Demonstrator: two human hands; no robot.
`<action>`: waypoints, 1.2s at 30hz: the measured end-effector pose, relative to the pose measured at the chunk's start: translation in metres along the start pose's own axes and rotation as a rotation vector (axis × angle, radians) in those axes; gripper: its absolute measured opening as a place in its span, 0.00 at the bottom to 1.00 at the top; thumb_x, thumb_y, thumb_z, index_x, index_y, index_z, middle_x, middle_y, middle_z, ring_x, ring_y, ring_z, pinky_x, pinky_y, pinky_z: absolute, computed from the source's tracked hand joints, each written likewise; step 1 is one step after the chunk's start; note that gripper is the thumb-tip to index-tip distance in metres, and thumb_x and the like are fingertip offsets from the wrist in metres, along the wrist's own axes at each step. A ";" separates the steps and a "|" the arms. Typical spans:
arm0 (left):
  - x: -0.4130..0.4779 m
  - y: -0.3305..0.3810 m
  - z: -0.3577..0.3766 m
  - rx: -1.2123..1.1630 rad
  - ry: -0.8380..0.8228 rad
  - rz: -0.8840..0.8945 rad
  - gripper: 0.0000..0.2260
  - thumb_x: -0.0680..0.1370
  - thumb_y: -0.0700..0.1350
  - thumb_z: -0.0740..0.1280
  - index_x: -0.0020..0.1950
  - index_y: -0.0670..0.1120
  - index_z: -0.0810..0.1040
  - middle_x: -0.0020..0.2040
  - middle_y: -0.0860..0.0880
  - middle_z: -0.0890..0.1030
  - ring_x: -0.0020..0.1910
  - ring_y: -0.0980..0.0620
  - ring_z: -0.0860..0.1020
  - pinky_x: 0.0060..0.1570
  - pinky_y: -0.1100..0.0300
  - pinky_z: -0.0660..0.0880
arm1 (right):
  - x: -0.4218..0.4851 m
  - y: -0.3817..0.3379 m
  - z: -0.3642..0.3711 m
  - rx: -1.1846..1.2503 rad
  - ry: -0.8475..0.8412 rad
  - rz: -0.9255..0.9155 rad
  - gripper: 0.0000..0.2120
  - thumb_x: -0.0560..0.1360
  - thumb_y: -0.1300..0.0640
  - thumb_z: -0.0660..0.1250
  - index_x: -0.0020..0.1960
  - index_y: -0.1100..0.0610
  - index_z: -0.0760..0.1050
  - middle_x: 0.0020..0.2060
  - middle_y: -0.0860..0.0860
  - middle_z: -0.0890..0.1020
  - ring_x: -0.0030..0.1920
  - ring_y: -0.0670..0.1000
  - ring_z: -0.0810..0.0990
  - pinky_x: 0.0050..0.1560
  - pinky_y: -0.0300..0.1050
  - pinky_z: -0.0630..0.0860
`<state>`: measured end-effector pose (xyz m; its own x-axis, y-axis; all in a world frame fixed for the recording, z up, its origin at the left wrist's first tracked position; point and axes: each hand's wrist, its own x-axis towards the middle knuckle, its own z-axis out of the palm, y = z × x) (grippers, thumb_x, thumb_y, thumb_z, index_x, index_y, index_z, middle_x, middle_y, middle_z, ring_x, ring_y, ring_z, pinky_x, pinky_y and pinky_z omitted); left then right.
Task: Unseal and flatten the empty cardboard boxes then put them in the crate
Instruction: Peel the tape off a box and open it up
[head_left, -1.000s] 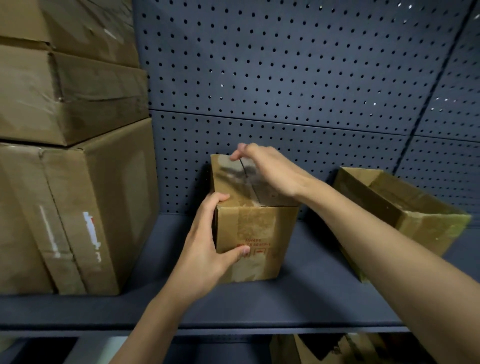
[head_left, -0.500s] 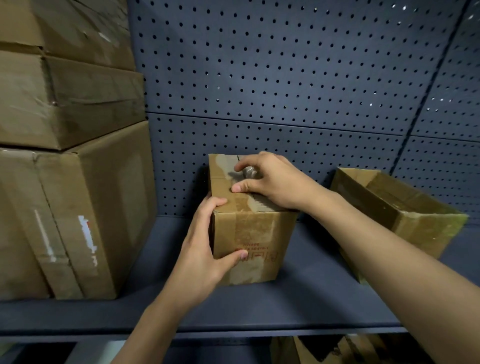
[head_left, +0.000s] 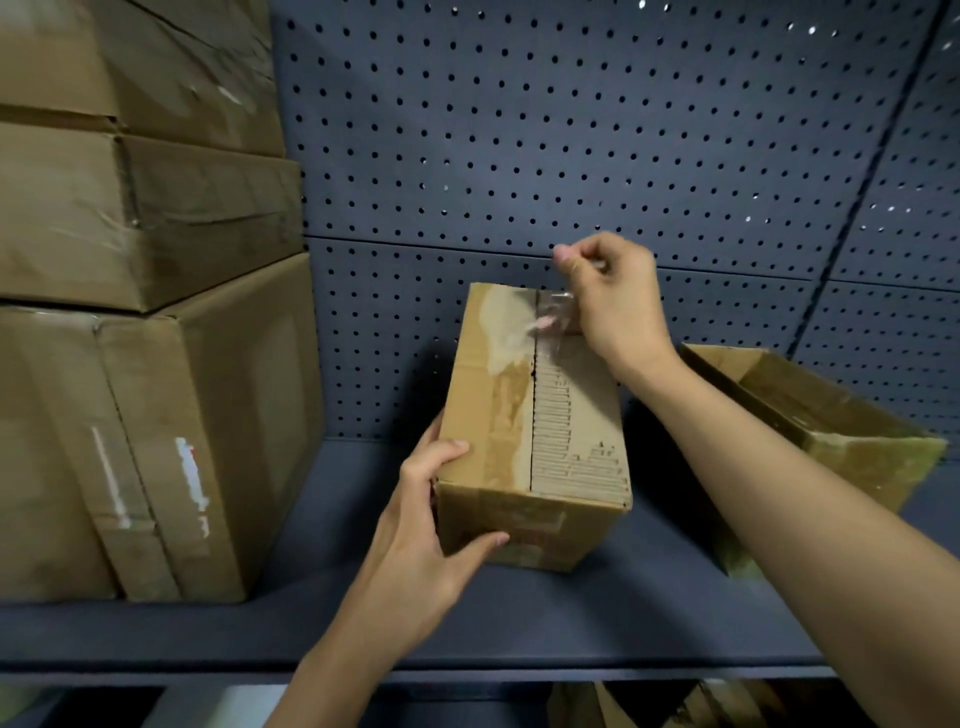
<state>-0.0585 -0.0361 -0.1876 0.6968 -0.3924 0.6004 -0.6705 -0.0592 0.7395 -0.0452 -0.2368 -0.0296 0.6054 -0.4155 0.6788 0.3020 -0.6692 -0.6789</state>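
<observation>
The small brown cardboard box (head_left: 535, 415) is steadied by the left hand (head_left: 421, 551), fingers (head_left: 444, 454) gripping its corner; the clear tape strip (head_left: 548, 314) (partly lifted) is pinched by the right hand (head_left: 613, 296) for peeling.

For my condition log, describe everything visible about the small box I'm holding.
The small box is brown corrugated cardboard, closed, its top flaps meeting at a centre seam. The right flap's skin is torn, baring ribs. It stands on the dark shelf. The left hand grips its near left corner; the right hand pinches clear tape at the far end.
</observation>
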 end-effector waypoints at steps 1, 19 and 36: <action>0.000 0.000 0.001 0.016 0.002 0.007 0.41 0.69 0.43 0.79 0.61 0.78 0.57 0.75 0.55 0.64 0.70 0.65 0.67 0.66 0.49 0.74 | 0.000 0.001 0.000 -0.012 -0.001 0.007 0.14 0.80 0.51 0.66 0.44 0.62 0.76 0.27 0.44 0.71 0.25 0.43 0.75 0.36 0.49 0.79; 0.005 0.002 0.001 0.053 -0.007 0.030 0.41 0.70 0.44 0.79 0.62 0.78 0.56 0.76 0.62 0.61 0.70 0.65 0.67 0.67 0.59 0.72 | -0.017 0.011 -0.007 -0.528 -0.407 -0.176 0.15 0.73 0.41 0.71 0.42 0.52 0.74 0.53 0.47 0.74 0.57 0.48 0.67 0.57 0.47 0.61; 0.067 0.052 -0.012 -0.419 -0.046 -0.325 0.29 0.77 0.44 0.72 0.68 0.65 0.62 0.61 0.59 0.77 0.58 0.58 0.79 0.60 0.51 0.78 | -0.019 0.002 -0.014 -0.057 -0.337 -0.084 0.11 0.78 0.55 0.70 0.41 0.57 0.70 0.29 0.42 0.78 0.30 0.37 0.75 0.35 0.37 0.71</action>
<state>-0.0435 -0.0544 -0.1056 0.8333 -0.4554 0.3134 -0.2564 0.1840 0.9489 -0.0669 -0.2388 -0.0400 0.7919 -0.1374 0.5951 0.3252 -0.7299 -0.6013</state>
